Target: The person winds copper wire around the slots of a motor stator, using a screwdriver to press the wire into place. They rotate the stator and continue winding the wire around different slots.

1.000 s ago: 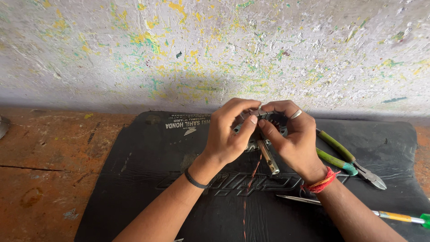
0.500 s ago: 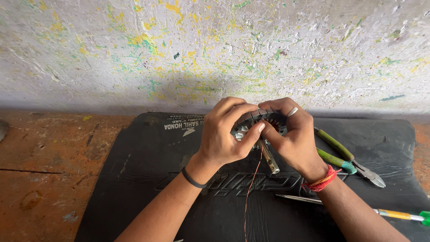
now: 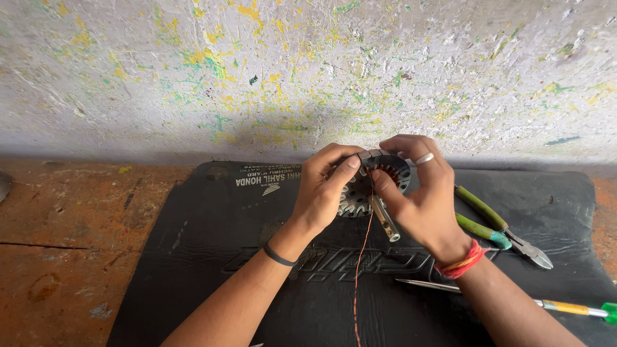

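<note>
Both of my hands hold a round metal stator (image 3: 357, 194) with slotted teeth and a short steel shaft pointing toward me, above a black rubber mat (image 3: 212, 244). My left hand (image 3: 323, 191) grips its left rim, thumb on top. My right hand (image 3: 420, 193), with a ring and red wrist thread, grips the right side and upper rim. A thin copper wire (image 3: 358, 276) hangs from the stator down toward me. Part of the stator is hidden behind my fingers.
Green-handled pliers (image 3: 495, 225) lie on the mat to the right. A screwdriver (image 3: 540, 303) with a yellow and green handle lies nearer, at lower right. A paint-speckled wall (image 3: 257, 71) stands close behind. The worn reddish floor (image 3: 64, 231) lies to the left.
My hands have stayed on the stator with small finger shifts on its upper rim. The copper wire now hangs straighter below it.
</note>
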